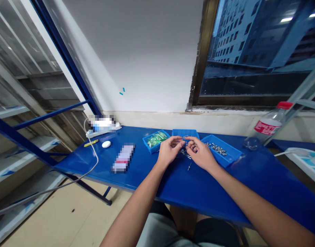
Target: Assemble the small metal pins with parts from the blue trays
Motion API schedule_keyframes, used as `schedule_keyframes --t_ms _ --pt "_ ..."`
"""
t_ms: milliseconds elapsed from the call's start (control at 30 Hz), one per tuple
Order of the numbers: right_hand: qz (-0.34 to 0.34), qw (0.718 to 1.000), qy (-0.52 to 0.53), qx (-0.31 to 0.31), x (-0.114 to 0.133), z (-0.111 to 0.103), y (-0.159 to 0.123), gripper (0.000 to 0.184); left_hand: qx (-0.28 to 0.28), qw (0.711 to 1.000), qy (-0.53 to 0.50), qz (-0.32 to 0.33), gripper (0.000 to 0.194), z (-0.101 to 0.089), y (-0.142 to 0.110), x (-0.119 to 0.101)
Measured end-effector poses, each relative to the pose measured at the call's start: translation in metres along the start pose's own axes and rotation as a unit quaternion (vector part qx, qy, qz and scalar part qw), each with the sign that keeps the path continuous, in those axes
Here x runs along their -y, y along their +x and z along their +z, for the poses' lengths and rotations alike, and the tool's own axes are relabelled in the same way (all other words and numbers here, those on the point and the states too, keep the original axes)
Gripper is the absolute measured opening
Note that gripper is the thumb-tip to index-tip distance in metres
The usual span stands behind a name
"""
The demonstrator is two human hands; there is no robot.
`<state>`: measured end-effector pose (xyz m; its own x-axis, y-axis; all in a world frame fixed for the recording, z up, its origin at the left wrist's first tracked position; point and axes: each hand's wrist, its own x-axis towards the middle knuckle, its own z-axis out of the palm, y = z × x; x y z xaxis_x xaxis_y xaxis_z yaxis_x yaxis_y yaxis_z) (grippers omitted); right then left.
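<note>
My left hand (170, 149) and my right hand (198, 151) meet above the blue table (198, 192), fingertips nearly touching. Both are closed in a pinch; whatever small thing lies between the fingers is too small to make out. Under and beside them lie several thin metal pins (185, 155), partly hidden by the hands. A short metal pin with a thicker end (189, 167) rests nearer the table's front. Just behind the hands stands a blue bin (184, 132), its contents mostly covered. To the right, another blue bin (228, 160) holds small silvery metal parts (218, 149).
Left of my hands, a small blue bin (153, 149) holds green plastic-looking pieces (157, 138). Farther left are a blurred flat phone-like object (124, 157), a white oval object (106, 144), a yellow-handled tool (91, 143) and a cable (97, 157). A red-capped bottle (268, 127) stands right.
</note>
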<state>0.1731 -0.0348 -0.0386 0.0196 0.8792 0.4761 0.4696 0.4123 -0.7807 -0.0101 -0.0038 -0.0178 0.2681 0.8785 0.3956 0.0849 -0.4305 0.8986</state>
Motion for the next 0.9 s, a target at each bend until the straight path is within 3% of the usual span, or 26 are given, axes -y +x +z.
schedule_keyframes --t_ms 133,267,400,533,633,900 --pt "0.009 1.0 0.01 -0.016 0.0 -0.003 0.0 0.024 0.037 0.998 0.024 -0.036 0.045 -0.001 -0.003 -0.006" --pt "0.011 1.0 0.001 0.0 -0.002 -0.005 0.0 0.011 0.08 0.996 0.029 -0.02 0.038 0.0 -0.004 -0.003" --pt "-0.018 1.0 -0.008 0.021 -0.007 -0.003 0.001 0.016 0.072 0.996 -0.028 -0.04 0.034 0.001 -0.002 0.007" --pt "-0.016 1.0 -0.005 0.023 -0.009 -0.002 0.001 0.02 0.05 0.998 -0.017 -0.044 0.051 0.001 0.0 0.012" --pt "0.008 1.0 0.007 0.013 -0.007 -0.003 0.001 0.019 0.042 0.999 0.007 -0.028 0.056 0.0 0.0 0.011" --pt "0.048 0.999 0.002 0.023 -0.003 -0.004 0.0 0.007 0.1 0.984 0.132 0.064 0.045 0.0 -0.003 0.007"
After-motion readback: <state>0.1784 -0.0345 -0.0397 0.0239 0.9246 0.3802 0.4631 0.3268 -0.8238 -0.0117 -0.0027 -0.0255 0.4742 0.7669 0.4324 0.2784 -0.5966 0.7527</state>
